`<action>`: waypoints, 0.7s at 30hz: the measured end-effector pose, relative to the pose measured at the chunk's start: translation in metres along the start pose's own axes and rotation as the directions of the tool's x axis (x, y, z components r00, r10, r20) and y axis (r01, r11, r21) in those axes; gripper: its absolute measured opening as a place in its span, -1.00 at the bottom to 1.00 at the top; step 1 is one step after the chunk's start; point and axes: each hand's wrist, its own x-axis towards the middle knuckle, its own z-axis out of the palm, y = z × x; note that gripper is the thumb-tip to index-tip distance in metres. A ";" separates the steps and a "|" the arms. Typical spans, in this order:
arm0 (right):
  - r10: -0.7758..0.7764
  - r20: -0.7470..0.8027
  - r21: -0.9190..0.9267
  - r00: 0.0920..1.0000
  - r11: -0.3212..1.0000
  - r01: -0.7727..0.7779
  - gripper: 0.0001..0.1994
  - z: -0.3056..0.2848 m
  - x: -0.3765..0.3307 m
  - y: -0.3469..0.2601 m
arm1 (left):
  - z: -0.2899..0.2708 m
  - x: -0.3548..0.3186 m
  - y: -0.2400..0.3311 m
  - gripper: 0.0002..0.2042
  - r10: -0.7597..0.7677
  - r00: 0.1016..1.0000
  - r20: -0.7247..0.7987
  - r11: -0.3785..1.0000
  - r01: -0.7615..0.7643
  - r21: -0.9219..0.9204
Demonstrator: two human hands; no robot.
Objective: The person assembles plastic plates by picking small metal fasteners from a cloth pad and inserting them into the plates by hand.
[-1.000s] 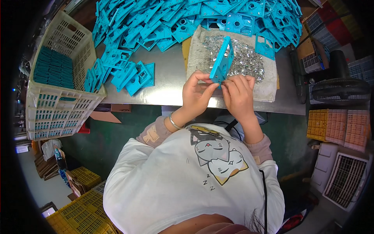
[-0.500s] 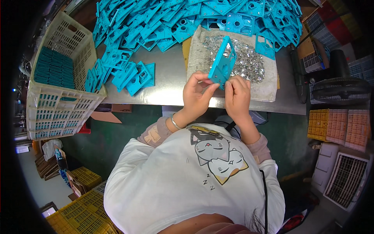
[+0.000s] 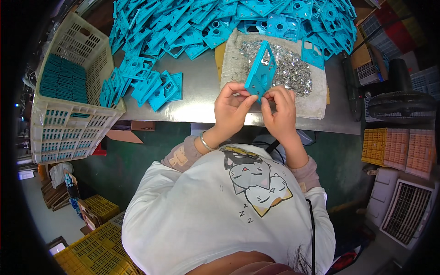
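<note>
A flat turquoise plastic plate with cut-out openings (image 3: 261, 75) is held upright and tilted over the near edge of a pale cloth (image 3: 231, 68). My left hand (image 3: 233, 107) pinches its lower left corner between thumb and fingers. At the lower right corner, the thumb and fingers of my right hand (image 3: 280, 110) are closed; whether they also hold a small part is hidden. Behind the plate, many small shiny metal pieces (image 3: 293, 73) lie heaped on the cloth. One more turquoise plate (image 3: 312, 56) rests on the cloth's far right corner.
A large heap of turquoise plates (image 3: 192, 27) covers the far side of the metal table (image 3: 197, 103). Several loose plates (image 3: 160, 91) lie at left. Beside them, a white crate (image 3: 78, 114) holds stacked plates. A black fan (image 3: 401, 103) stands at right.
The plate has turned slightly in my hands and its top edge has shifted a little left. My right fingers have moved slightly at its lower corner.
</note>
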 end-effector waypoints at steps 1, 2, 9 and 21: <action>0.001 0.000 0.000 1.000 1.000 -0.001 -0.89 0.000 0.000 0.000 | 0.000 0.000 0.001 -0.69 -0.001 1.000 0.000 1.000 0.001 0.000; 0.000 0.032 -0.034 0.999 0.999 0.001 -0.89 0.000 0.000 0.001 | 0.000 0.001 0.002 -0.69 0.006 1.000 0.006 1.000 -0.006 0.026; -0.045 0.084 -0.199 0.995 0.978 0.061 -0.92 0.004 -0.003 0.006 | 0.003 -0.001 0.002 -0.70 -0.022 1.000 -0.017 0.999 0.023 0.042; -0.026 -0.009 -0.031 1.000 0.999 0.026 -0.93 0.000 -0.001 0.004 | 0.003 0.003 0.003 -0.69 -0.018 0.999 -0.042 1.000 0.017 -0.015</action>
